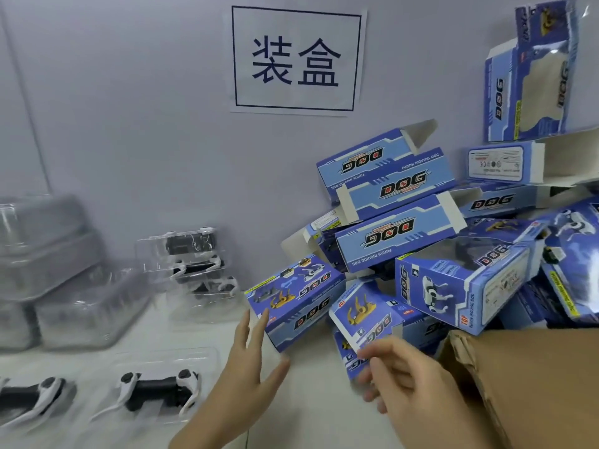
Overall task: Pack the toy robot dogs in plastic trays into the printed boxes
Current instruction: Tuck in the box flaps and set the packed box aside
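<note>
A heap of blue printed DOG boxes (405, 222) fills the right side of the table. My left hand (249, 361) is open, fingers spread, just touching the lower left corner of one box (298, 299). My right hand (402, 374) pinches the open flap of another box (366, 315) lying in front of the heap. Two black-and-white toy robot dogs in clear plastic trays lie at the front left, one (155, 387) near my left hand, the other (29, 400) at the edge. More trayed dogs (194, 264) are stacked further back.
Stacks of empty clear trays (48, 270) stand at the left. A brown cardboard carton (525, 377) sits at the lower right, close to my right hand. A paper sign (296, 59) hangs on the grey wall behind the white table (308, 416).
</note>
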A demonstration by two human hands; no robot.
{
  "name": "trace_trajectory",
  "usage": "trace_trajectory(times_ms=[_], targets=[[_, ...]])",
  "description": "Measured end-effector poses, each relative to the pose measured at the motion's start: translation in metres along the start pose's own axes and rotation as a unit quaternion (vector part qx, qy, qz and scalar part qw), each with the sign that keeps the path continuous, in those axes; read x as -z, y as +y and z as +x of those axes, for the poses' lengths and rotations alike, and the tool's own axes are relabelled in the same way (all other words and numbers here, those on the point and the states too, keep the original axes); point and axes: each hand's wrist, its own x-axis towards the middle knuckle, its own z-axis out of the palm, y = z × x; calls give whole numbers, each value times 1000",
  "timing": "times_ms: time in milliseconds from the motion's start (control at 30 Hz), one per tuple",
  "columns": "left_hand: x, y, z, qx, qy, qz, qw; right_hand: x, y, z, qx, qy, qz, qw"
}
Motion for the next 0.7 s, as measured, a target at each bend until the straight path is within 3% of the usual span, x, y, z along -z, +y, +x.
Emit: trace_trajectory(times_ms=[133,233,333,533,700], targets=[[-6,-2,0,-15,-21,85,996,-43,8,37,-42,-86,-49,994],[-7,3,0,-29,5,140,990,-69,14,61,-104,-112,38,988],[-6,8,0,-67,53,171,982,-90,27,71,-147,-65,154,975],[-9,20,-5,-134,99,209,964,-120,27,73,-80,47,214,972],[8,30,-2,-147,219,136,955,-117,9,73,-129,63,267,953]])
